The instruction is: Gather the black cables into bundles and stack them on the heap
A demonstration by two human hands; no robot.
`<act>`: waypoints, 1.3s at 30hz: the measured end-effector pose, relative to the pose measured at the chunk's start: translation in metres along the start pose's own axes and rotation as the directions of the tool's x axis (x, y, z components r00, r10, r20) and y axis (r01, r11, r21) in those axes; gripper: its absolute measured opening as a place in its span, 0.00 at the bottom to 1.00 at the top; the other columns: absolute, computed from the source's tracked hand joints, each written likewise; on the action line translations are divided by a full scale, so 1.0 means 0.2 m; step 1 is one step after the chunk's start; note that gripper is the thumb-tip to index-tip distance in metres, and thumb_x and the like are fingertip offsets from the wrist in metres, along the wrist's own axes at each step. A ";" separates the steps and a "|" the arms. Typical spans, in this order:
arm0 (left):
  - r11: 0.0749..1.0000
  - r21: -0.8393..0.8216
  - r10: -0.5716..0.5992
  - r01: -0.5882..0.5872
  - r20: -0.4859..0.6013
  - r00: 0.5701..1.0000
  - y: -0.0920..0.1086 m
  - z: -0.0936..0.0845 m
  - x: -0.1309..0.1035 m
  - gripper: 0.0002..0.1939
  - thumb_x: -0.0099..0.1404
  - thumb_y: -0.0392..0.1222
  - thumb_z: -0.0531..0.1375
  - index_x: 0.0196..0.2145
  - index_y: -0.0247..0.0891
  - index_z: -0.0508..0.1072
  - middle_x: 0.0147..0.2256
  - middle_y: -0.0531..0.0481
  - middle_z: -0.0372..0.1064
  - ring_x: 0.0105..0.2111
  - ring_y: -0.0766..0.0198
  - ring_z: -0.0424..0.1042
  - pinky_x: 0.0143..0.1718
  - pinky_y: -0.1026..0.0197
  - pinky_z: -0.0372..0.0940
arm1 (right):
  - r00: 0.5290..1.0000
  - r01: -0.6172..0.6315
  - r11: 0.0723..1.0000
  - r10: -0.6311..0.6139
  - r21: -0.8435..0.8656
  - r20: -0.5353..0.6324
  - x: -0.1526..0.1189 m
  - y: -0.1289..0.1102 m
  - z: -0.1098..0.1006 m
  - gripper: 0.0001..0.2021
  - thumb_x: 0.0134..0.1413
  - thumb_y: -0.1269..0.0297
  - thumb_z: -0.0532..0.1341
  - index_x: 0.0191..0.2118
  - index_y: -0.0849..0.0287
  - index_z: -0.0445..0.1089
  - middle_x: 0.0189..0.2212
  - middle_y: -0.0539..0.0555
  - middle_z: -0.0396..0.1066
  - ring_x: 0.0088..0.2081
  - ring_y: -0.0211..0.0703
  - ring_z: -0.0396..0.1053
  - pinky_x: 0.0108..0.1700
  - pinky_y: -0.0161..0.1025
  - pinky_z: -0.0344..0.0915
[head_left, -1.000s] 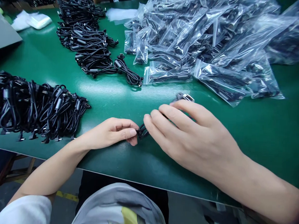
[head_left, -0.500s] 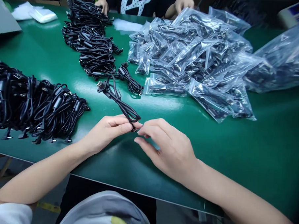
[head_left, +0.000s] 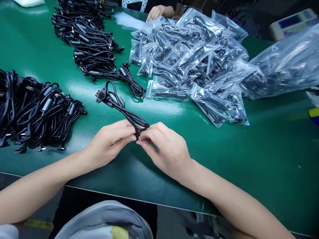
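Note:
A black bundled cable (head_left: pixel 126 112) is held above the green table between my two hands. Its larger connector, with a metal end, points up and to the left. My left hand (head_left: pixel 112 140) pinches the lower end of the cable from the left. From the other side, my right hand (head_left: pixel 168 148) closes thumb and fingers on the small plug at that lower end, where a bit of metal shows. The fingertips hide most of this plug. Another bundled cable (head_left: pixel 132 83) lies on the table just beyond.
Piles of black cables lie at the left (head_left: pixel 38 110) and farther back (head_left: pixel 91 42). Clear bags with cables (head_left: pixel 188 61) are heaped beyond my hands, a larger bag (head_left: pixel 294 62) to their right. Across the green table (head_left: pixel 226 161), a co-worker's hand (head_left: pixel 155 12) rests near flat bags.
My right hand has closed in on the cable's lower end and now grips its plug. The whole view has shifted slightly to the right. The co-worker's hand has come lower, towards the flat bags.

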State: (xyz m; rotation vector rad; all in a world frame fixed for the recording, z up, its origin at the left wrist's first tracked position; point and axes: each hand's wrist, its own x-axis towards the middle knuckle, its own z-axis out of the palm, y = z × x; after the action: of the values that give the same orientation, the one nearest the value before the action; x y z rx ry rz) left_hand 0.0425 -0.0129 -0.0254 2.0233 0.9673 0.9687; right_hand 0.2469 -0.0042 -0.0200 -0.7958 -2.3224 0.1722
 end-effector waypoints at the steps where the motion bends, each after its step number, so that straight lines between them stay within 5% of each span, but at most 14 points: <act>1: 1.000 0.007 -0.017 0.017 0.013 1.000 0.00 0.00 0.00 0.11 0.72 0.37 0.54 0.34 0.37 0.75 0.36 0.46 0.73 0.39 0.62 0.72 0.41 0.63 0.66 | 1.000 0.013 1.000 -0.013 -0.011 0.004 0.00 0.00 0.00 0.05 0.66 0.69 0.58 0.36 0.58 0.68 0.32 0.53 0.72 0.33 0.41 0.70 0.35 0.36 0.64; 5: 0.999 0.031 -0.038 0.036 0.047 0.998 -0.01 0.00 0.00 0.13 0.73 0.40 0.53 0.31 0.37 0.73 0.33 0.47 0.70 0.37 0.62 0.71 0.39 0.64 0.65 | 0.998 0.053 0.998 -0.053 -0.026 0.022 0.01 0.01 0.00 0.06 0.65 0.70 0.57 0.35 0.58 0.69 0.29 0.51 0.70 0.30 0.41 0.68 0.33 0.37 0.62; 15: 0.971 0.228 0.060 -0.070 0.051 0.997 0.00 -0.01 0.00 0.12 0.72 0.35 0.53 0.32 0.36 0.72 0.32 0.48 0.70 0.34 0.65 0.68 0.35 0.65 0.62 | 0.986 -0.158 0.927 0.130 0.340 0.102 0.02 0.02 0.00 0.07 0.59 0.77 0.59 0.33 0.57 0.65 0.29 0.48 0.65 0.29 0.36 0.64 0.31 0.33 0.61; 27: 0.919 0.351 0.181 -0.178 0.024 0.983 -0.01 0.00 0.00 0.10 0.72 0.33 0.53 0.35 0.36 0.72 0.35 0.46 0.74 0.36 0.64 0.72 0.38 0.65 0.66 | 0.998 -0.043 0.983 0.035 0.176 0.048 0.00 0.04 0.03 0.06 0.63 0.74 0.58 0.34 0.57 0.66 0.28 0.49 0.67 0.29 0.38 0.64 0.31 0.35 0.60; 39: 0.830 0.467 0.372 -0.305 -0.055 0.927 -0.04 0.02 -0.02 0.08 0.69 0.28 0.56 0.41 0.36 0.73 0.41 0.47 0.78 0.40 0.65 0.76 0.41 0.66 0.69 | 0.987 -0.159 0.954 0.159 0.255 0.024 -0.01 0.03 0.03 0.07 0.60 0.71 0.64 0.36 0.57 0.64 0.31 0.50 0.66 0.29 0.38 0.65 0.29 0.34 0.63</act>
State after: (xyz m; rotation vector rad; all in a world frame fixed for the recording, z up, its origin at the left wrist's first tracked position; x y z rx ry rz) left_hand 0.0413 -0.0126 -0.0338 2.6157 0.9964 1.1731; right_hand 0.2471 0.0008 -0.0273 -0.8488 -2.1801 0.5335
